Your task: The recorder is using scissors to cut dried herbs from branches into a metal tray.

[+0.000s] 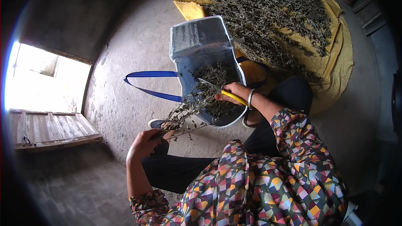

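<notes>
My left hand [146, 142] is closed around the stems of a bunch of dried leafy plants [179, 114]. The bunch slants up and right over the near rim of an insulated bag [201, 37] with a silvery lining. In my right hand [235, 92], above the bag's opening, is a yellow-handled knife [234, 97]. Its narrow blade points to the upper left, over the plant pieces. Dried leaves and stems [216, 72] lie inside the bag. My right fingers partly cover the knife, and the bunch hides some of the bag's near left side.
A yellow patterned cloth [339, 66] on the concrete floor [135, 47] bears a large spread of dried plants [267, 12]. One blue bag strap [150, 74] loops out to the left. A bright opening with a wooden shutter [53, 127] is at the far left. My feet flank the bag.
</notes>
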`<state>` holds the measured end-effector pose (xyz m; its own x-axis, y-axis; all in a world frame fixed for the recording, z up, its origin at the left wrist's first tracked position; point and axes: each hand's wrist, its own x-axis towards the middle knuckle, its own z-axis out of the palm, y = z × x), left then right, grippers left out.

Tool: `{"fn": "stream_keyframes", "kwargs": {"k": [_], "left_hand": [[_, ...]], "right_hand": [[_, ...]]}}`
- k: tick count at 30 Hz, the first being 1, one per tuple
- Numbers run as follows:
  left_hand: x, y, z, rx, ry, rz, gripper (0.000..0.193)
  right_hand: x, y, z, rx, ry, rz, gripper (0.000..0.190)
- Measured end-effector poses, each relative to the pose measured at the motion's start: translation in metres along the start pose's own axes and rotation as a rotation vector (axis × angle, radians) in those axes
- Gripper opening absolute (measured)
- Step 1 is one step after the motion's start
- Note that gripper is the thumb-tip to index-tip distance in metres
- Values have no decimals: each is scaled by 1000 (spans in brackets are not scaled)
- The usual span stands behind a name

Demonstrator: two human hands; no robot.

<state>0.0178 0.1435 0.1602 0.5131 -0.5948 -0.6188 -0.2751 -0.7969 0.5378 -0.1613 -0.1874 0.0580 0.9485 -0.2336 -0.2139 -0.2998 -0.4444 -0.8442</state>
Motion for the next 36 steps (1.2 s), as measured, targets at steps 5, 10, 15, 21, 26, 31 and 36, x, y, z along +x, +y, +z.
{"fn": "stream_keyframes", "kwargs": {"k": [5, 10, 15, 21, 26, 31, 36], "left_hand": [[3, 8, 2, -22, -59, -50, 31], [3, 0, 3, -92, 42, -3, 31], [0, -4, -12, -233, 69, -9, 26], [0, -6, -13, -523, 123, 66, 22], [-1, -11, -12, -624, 157, 43, 26], [-1, -15, -8, -689, 112, -55, 29], [7, -4, 1, -660, -11, -70, 31]], "right_hand": [[-13, -21, -13, 240, 10, 164, 50], [1, 19, -1, 190, 11, 147, 55], [4, 20, -5, 158, 164, 132, 59], [-1, 17, -13, 574, -92, 337, 37], [3, 32, -1, 839, -256, 457, 42], [2, 13, 9, 456, -144, 230, 60], [8, 26, 10, 850, -195, 288, 63]]}}
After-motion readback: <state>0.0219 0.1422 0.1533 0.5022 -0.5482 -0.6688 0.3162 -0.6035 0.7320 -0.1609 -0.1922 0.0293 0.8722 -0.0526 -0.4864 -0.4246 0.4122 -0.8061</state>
